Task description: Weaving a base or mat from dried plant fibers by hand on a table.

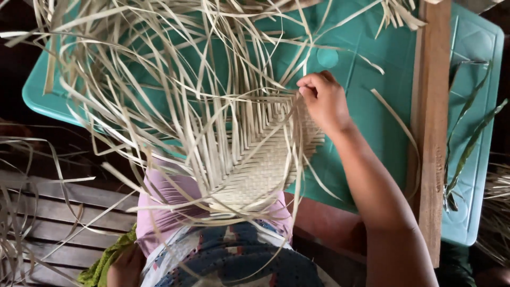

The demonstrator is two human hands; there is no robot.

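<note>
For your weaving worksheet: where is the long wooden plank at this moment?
In the head view, the wooden plank lies lengthwise along the right part of the teal plastic table, right of the right hand and the woven palm-strip mat.

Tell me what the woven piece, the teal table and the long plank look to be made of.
Woven piece: likely dried palm-type leaf strips, pale, matte, flat. Teal table: probably moulded plastic, smooth with embossed shapes. Plank: wood, brown, visible grain, unpainted.
</note>
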